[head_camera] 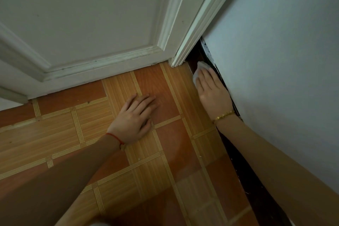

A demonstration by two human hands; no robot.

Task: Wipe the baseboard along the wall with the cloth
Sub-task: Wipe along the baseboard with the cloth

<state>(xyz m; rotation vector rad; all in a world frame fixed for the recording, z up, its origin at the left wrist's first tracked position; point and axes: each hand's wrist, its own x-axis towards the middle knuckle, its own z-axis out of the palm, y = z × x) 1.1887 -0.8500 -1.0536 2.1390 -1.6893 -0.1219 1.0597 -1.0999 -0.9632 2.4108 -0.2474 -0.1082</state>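
A dark brown baseboard [245,176] runs along the foot of the pale blue wall [275,79] on the right, from the bottom edge up to the door frame. My right hand [211,91] lies flat against it near the frame, pressing a small white cloth [200,68] onto the board; only the cloth's upper part shows beyond my fingertips. A gold bracelet circles that wrist. My left hand [135,115] rests palm down on the floor, fingers spread, holding nothing; a red string is tied around its wrist.
A white panelled door [82,24] and its frame [189,42] close off the far side. The floor [73,134] is orange and tan patterned vinyl. The top edge of the baseboard near the frame has white flecks.
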